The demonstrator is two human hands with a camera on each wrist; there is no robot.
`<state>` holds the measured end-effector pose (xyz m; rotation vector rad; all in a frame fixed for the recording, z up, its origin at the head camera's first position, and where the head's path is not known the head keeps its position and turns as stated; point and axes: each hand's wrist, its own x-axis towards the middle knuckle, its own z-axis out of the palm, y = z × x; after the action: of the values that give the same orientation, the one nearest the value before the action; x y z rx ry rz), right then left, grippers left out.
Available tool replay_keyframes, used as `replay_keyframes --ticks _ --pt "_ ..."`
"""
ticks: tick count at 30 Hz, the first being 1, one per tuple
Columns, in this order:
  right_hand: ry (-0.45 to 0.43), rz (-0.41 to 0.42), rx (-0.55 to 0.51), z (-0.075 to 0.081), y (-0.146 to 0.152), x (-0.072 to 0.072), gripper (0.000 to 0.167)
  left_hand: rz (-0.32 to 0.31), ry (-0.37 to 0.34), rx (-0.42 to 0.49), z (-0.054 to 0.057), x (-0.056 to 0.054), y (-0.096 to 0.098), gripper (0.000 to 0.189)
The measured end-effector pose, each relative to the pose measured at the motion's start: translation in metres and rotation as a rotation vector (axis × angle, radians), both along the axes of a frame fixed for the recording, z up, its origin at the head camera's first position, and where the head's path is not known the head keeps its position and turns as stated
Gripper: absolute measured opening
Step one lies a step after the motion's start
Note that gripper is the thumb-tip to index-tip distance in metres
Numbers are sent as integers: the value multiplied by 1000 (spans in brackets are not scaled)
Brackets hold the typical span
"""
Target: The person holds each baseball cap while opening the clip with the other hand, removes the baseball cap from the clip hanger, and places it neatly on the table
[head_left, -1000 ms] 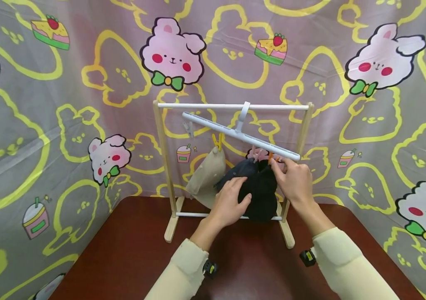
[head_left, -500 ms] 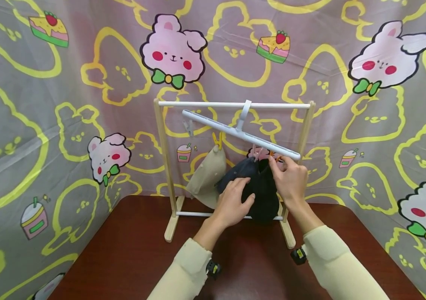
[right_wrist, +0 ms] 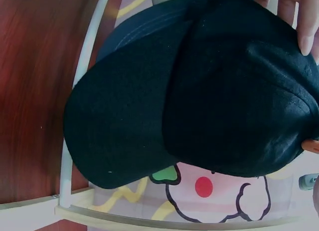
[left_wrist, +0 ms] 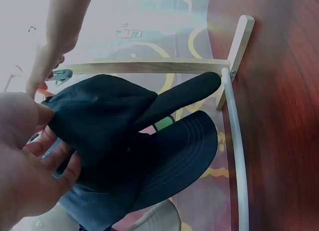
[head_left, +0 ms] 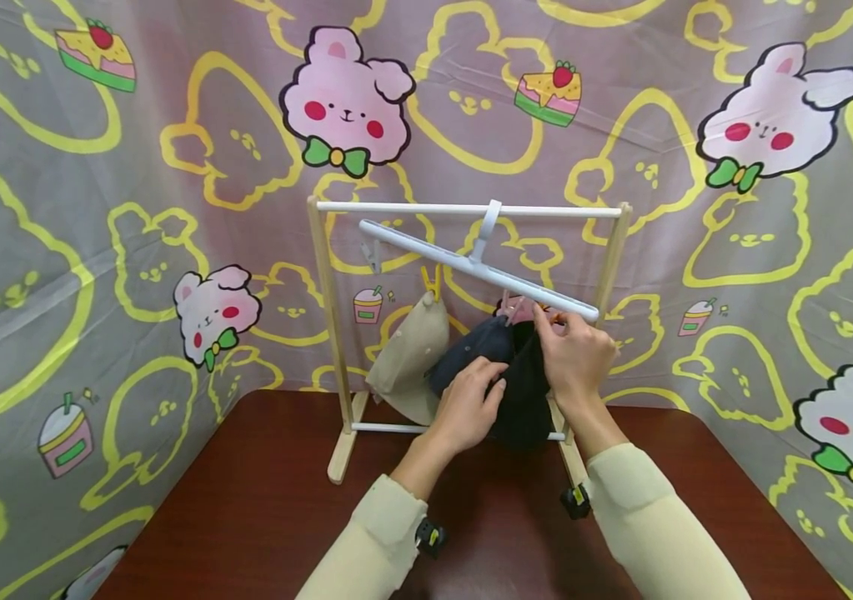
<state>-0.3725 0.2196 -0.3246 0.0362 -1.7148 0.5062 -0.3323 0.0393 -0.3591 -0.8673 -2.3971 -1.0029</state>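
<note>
One black cap: under low right end of white hanger
Left hand: fingers curled, gripping cap's edge
Right hand: pinching orange clip at cap's top
Navy cap: just left, pink clip
Beige cap: farther left, yellow clip
Rack: on counter

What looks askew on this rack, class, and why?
The pale blue hanger tilts: its right end, by the right hand, sits well below its left, though the white top rod it hooks over looks nearly level. Nothing looks spilled or damaged.
</note>
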Motion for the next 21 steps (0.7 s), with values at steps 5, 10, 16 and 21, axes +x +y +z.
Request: replay_keyframes --ticks 5,10,16,21 --pt "1 -60 57 2 -3 0 50 -22 16 -11 0 1 -1 26" --pt "17 -93 127 2 -4 -3 55 -77 13 9 -2 0 -6 24" --pt "57 -49 141 7 -3 -3 49 -119 -8 102 0 -6 -15 20" --pt "52 5 155 9 -5 -2 46 -102 -78 173 1 -8 -19 20"
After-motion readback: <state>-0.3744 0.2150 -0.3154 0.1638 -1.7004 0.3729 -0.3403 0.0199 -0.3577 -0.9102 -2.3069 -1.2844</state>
